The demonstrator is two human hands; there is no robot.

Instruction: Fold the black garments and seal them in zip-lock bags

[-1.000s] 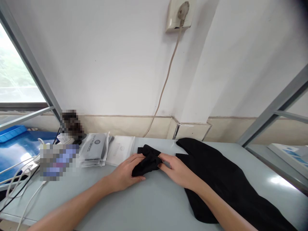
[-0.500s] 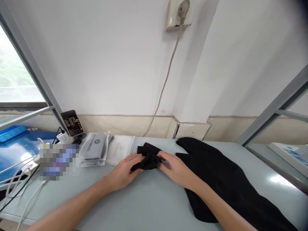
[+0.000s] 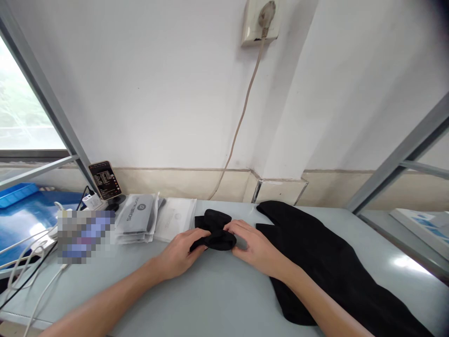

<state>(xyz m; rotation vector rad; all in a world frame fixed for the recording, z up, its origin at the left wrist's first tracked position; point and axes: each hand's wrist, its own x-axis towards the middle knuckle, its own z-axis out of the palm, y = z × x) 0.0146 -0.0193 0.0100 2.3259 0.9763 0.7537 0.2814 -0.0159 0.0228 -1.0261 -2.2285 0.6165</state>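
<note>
A small black cloth piece [image 3: 213,231] lies rolled and bunched on the grey table [image 3: 217,299], between my two hands. My left hand [image 3: 180,255] grips its left end with the fingers curled under it. My right hand [image 3: 250,245] holds its right end, thumb and fingers pressed on the fabric. To the right, a larger heap of black fabric [image 3: 326,267] spreads across the table under my right forearm.
Packaged items in clear bags [image 3: 138,217] and a white flat packet [image 3: 177,217] lie left of the cloth. A phone on a stand [image 3: 104,180] and white cables [image 3: 31,248] sit at far left. A wall socket with a cord [image 3: 261,21] hangs above.
The small black cloth has been rolled tighter into a compact bundle, and both hands have closed in on its ends. The large fabric heap has not moved.
</note>
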